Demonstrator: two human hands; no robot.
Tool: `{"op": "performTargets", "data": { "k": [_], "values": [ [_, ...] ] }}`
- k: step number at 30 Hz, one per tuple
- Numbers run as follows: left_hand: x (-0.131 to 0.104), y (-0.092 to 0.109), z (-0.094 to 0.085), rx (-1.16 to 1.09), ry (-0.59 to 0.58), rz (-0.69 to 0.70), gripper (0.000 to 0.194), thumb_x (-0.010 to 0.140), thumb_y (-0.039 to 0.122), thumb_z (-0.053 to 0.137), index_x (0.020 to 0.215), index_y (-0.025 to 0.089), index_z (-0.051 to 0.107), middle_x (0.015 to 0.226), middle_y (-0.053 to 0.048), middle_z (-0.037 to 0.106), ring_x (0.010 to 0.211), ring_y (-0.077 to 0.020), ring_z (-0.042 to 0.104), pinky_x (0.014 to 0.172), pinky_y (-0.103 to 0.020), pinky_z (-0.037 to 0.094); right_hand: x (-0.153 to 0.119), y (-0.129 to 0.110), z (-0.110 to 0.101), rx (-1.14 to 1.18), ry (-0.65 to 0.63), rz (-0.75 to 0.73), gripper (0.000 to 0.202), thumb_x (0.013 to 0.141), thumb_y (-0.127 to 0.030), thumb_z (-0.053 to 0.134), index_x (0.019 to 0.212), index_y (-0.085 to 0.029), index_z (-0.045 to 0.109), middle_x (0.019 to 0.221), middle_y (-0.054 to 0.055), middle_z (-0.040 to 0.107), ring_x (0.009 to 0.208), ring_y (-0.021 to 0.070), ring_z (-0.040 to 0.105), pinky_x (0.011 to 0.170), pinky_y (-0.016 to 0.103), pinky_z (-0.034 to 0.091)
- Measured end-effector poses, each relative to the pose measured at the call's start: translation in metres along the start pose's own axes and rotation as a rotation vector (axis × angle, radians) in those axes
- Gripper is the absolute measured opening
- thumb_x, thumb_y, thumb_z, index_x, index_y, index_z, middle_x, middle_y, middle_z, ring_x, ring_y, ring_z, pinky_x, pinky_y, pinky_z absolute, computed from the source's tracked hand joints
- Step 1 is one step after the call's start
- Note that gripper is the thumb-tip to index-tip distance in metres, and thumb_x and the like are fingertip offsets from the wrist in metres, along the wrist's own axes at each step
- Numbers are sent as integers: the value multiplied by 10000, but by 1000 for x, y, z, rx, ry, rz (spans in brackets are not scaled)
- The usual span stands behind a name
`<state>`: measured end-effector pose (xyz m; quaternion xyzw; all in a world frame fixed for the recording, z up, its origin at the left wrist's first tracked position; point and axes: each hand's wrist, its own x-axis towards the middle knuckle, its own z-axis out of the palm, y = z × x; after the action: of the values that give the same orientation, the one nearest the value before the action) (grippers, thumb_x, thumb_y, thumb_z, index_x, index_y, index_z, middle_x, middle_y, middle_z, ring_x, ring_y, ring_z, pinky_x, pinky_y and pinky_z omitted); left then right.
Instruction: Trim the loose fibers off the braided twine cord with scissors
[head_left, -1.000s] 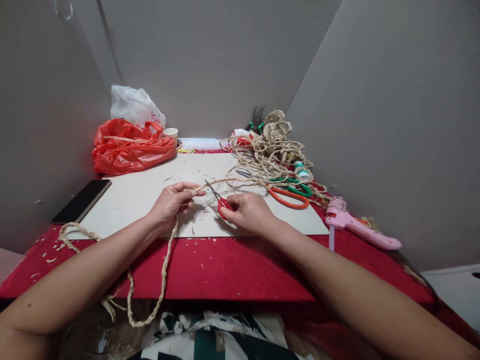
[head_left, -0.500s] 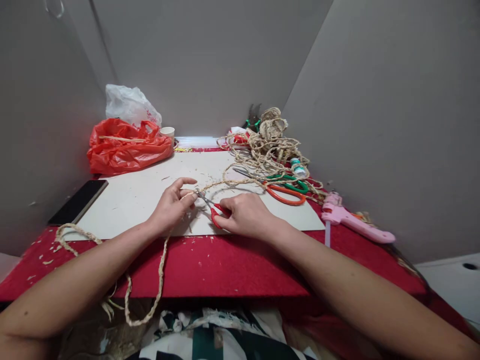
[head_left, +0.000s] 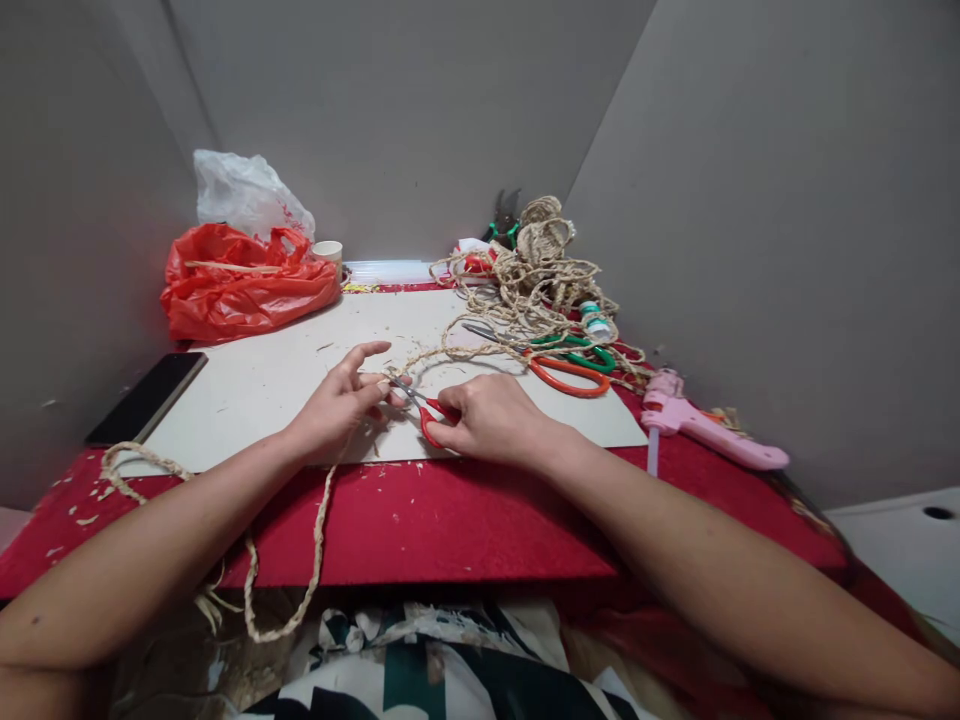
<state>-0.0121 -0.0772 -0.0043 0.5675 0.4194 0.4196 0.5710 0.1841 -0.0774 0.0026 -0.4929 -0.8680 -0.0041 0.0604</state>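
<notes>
My left hand (head_left: 341, 397) pinches a braided straw rope (head_left: 321, 530) between thumb and fingers, its index finger stretched out above. From that grip one length hangs over the table's front edge in a loop, and another runs right toward a tangled pile. The small red-handled scissors (head_left: 427, 424) are in my right hand (head_left: 491, 420), fingers closed round the handles. Their blades point left and meet the rope right at my left fingertips; whether they cut into it is too small to tell.
A white board (head_left: 255, 400) lies on the red cloth (head_left: 450, 530). Behind are a red plastic bag (head_left: 247, 300), a paper cup (head_left: 328, 252) and a rope pile (head_left: 544, 265). Orange-handled scissors (head_left: 570, 378) and a pink glue gun (head_left: 705, 430) lie right, a phone (head_left: 146, 398) left.
The view has tipped slightly, shifting everything a little up and left. My left fingers have spread a bit around the scissor tips; both hands stay at the same spot over the board.
</notes>
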Motion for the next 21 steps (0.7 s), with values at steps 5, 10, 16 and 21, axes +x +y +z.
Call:
{"op": "performTargets", "data": {
  "k": [5,10,16,21],
  "values": [
    [1,-3,0,-5,-10,5,573,830,165,580,1354,160,348,776,-60,686,648,-135,600,599,-256,450,0,0,-2,-15,-43,12,302,806,-396,534,730,-186,737,633,60,684,566,148,515,523,277,186],
    [2,-4,-1,0,12,6,597,830,161,582,1373,152,334,755,-50,669,648,-131,584,599,-253,450,2,2,-1,-13,-47,1,282,817,-356,520,744,-198,743,632,46,686,552,141,500,521,277,186],
    [0,-2,0,-24,37,16,616,817,157,585,1377,160,330,767,-36,651,674,-139,594,588,-248,450,4,4,7,6,20,-36,304,832,-353,491,717,-207,731,627,39,687,535,135,507,526,272,206],
    [-2,-3,0,-1,24,35,632,836,197,573,1402,149,298,757,-32,653,639,-129,578,593,-250,441,2,0,6,3,80,-25,286,773,-413,542,665,-202,703,596,44,678,531,146,531,522,268,216]
  ]
}}
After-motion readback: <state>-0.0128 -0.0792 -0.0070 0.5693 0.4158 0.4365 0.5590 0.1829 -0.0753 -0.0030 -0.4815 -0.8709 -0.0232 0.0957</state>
